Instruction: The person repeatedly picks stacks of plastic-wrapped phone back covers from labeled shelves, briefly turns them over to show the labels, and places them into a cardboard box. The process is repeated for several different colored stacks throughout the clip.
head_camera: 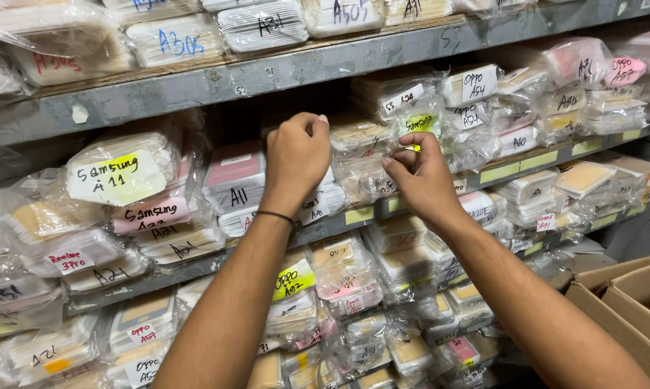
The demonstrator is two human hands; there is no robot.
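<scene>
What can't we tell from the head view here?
- Left hand: fingertips curl into the dark shelf gap; what they grip is hidden.
- Right hand: fingers pinch clear wrap on the stacked packets; glare hides which packet.
- Cardboard box: cut off by the right edge, contents unseen.
- Packet contents: blurred by wrap.

The packets (361, 155) under both hands are clear plastic film, glossy and crinkled, with matt paper labels stuck on. The shelf rail (195, 86) at 11 o'clock is grey painted metal, dull and scuffed. At 4 o'clock sits a cardboard box (627, 295), brown and matt.
</scene>
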